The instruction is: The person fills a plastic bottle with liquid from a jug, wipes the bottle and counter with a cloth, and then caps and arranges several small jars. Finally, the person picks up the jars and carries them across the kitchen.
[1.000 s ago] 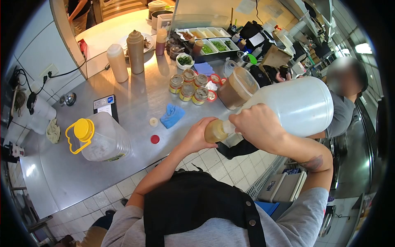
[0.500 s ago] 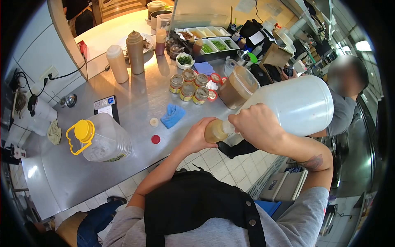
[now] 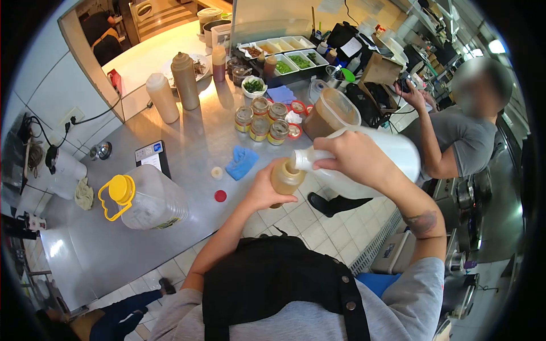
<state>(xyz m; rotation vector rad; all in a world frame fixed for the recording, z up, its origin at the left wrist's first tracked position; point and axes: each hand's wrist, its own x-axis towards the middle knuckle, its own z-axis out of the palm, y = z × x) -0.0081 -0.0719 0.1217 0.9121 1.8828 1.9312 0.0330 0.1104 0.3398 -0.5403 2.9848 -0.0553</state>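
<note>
My left hand (image 3: 265, 188) is wrapped around a small wide-mouthed bottle (image 3: 288, 177) with yellowish contents, held just off the table's front edge. In my right hand (image 3: 357, 159) is a large translucent white jug (image 3: 401, 152), gripped at the handle by its neck and tipped on its side. The jug's spout (image 3: 303, 158) overlaps the bottle's mouth in this view. On the steel table near my left hand lie a blue cloth (image 3: 242, 162), a red cap (image 3: 220, 196) and a cream-coloured round lid (image 3: 216, 173).
Several glass jars (image 3: 260, 126) stand beside a tub of brown contents (image 3: 332, 113). Leftward are a yellow-capped jug (image 3: 152, 200), a digital scale (image 3: 152, 157) and squeeze bottles (image 3: 185, 82). A person (image 3: 463, 136) stands at the right, holding a dark object.
The jug has swung left and lower, its spout now over the bottle's mouth. The bottle has shifted left and stands more upright. The person at right has raised their hands into view.
</note>
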